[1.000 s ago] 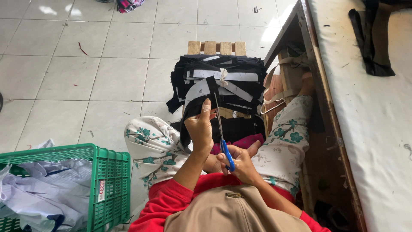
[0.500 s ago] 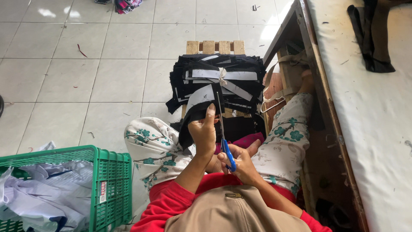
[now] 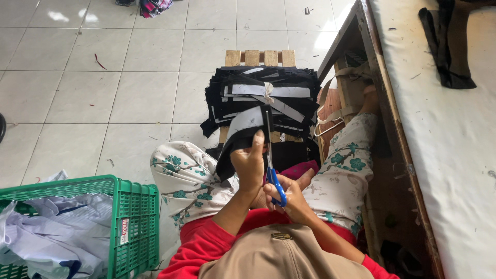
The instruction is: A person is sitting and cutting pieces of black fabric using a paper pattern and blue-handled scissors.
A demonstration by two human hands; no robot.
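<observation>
Fingers of left hand [image 3: 249,164] pinch black-grey fabric piece [image 3: 238,133]; right hand [image 3: 290,195] beside it grips blue-handled scissors [image 3: 272,165]; tied bundle [image 3: 263,98] beyond.

The person wears a red long-sleeved top [image 3: 206,248], its sleeves pushed up so both forearms are bare, and the tan brim of a cap [image 3: 279,256] with a small dark label fills the lower middle of the frame. The legs are covered by loose white trousers [image 3: 183,178] printed with teal flowers and thin dark twigs, one leg at lower centre-left and the other running toward the right. The left hand [image 3: 249,164] and right hand [image 3: 292,199] are bare, without gloves.
</observation>
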